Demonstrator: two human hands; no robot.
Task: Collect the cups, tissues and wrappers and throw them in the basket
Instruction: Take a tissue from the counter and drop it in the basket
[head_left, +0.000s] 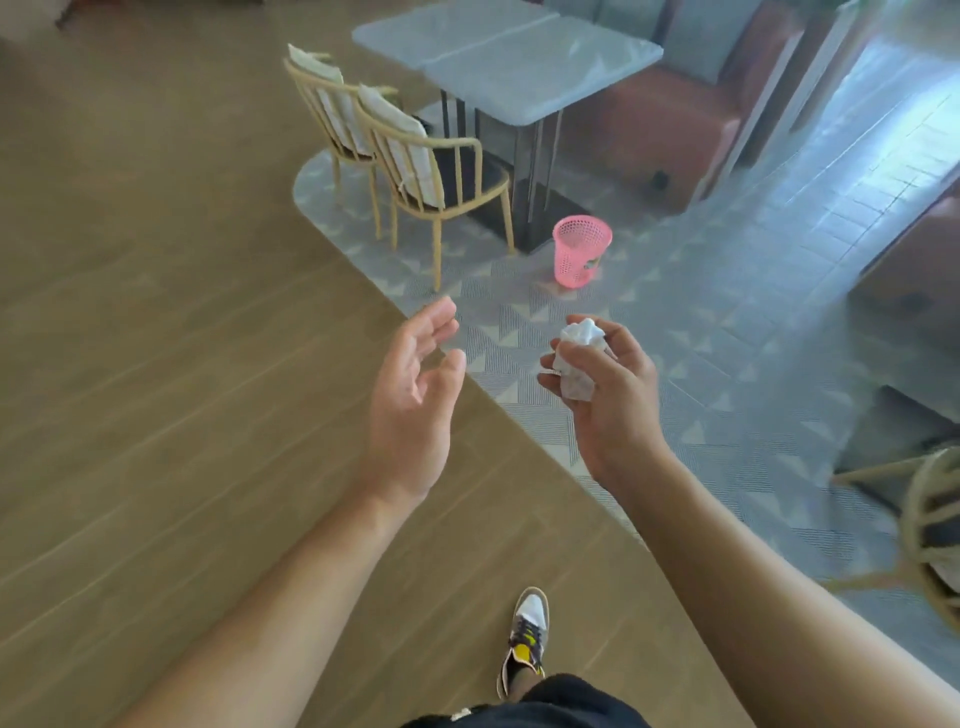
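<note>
A pink mesh basket (581, 250) stands upright on the patterned grey floor near the table's leg, ahead of me. My right hand (608, 395) grips a crumpled white tissue (577, 358) in its curled fingers, held in the air well short of the basket. My left hand (415, 400) is raised beside it, palm turned inward, fingers relaxed and holding nothing. No cups or wrappers show in view.
A grey table (509, 57) with two wooden chairs (415, 161) stands behind the basket. A brown sofa (675, 140) lies at the right, another chair (930, 530) at the right edge. My shoe (524, 639) is on the wooden floor.
</note>
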